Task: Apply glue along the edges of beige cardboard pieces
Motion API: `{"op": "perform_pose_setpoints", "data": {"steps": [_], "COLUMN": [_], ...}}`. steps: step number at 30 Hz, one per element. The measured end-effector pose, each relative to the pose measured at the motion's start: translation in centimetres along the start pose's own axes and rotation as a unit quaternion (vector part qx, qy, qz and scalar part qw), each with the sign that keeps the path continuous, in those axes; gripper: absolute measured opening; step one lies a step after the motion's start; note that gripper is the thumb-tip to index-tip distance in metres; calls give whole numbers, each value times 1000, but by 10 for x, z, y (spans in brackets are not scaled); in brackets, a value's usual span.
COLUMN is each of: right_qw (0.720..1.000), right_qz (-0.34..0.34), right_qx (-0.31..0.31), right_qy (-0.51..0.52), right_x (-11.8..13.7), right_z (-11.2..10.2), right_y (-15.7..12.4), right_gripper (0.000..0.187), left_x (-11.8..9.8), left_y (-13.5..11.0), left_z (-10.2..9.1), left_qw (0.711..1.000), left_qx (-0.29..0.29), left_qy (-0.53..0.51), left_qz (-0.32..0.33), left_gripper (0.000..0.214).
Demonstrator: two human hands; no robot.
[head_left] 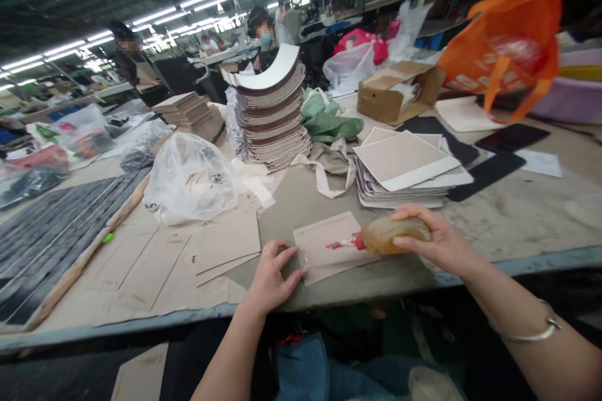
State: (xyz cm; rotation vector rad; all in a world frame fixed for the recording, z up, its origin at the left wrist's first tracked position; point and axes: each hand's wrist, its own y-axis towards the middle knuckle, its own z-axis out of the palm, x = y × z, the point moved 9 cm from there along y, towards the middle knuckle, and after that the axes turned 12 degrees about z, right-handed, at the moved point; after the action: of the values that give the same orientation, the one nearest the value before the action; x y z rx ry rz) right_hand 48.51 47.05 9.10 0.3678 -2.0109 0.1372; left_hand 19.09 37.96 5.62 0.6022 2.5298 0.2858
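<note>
A tan cardboard piece (329,244) with a red mark lies near the front edge of the work table (517,225). My left hand (273,272) rests on the table with its fingers curled, fingertips pressing the piece's left edge. My right hand (435,238) is closed round a translucent amber lump (392,234), which touches the right part of the piece by the red mark. A silver bangle (536,332) sits on my right forearm.
A flat stack of grey boards (404,166) lies just behind my right hand. A tall stack of curved pieces (273,113), a clear plastic bag (188,178), a cardboard box (395,91), an orange bag (508,37) and black sheets (489,169) crowd the table. People work further back.
</note>
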Motion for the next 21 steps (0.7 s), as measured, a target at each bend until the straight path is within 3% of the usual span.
{"op": "perform_pose_setpoints", "data": {"steps": [2,4,8,15,18,21], "right_qw": [999,997,996,994,993,993], "right_qz": [11,20,8,-55,-53,-67], "right_qx": [-51,-72,-67,25,62,48], "right_qy": [-5,-21,-62,-93,-82,-86], "right_x": [-12,-22,-31,-17,-12,-7], "right_z": [-31,-48,-51,-50,-53,-47], "right_y": [-1,-2,1,-7,-14,-12], "right_gripper": [34,35,34,28,27,27], "left_x": [-5,-9,-16,-21,-21,-19], "left_y": [2,8,27,65,72,73], "left_z": [1,9,35,57,58,59], "left_qw": [999,993,967,925,922,926], "left_qx": [21,78,228,353,357,346], "left_qy": [41,79,105,128,140,146], "left_qz": [-12,-31,-49,-54,-49,-40], "left_gripper": [60,85,122,135,134,132]}}
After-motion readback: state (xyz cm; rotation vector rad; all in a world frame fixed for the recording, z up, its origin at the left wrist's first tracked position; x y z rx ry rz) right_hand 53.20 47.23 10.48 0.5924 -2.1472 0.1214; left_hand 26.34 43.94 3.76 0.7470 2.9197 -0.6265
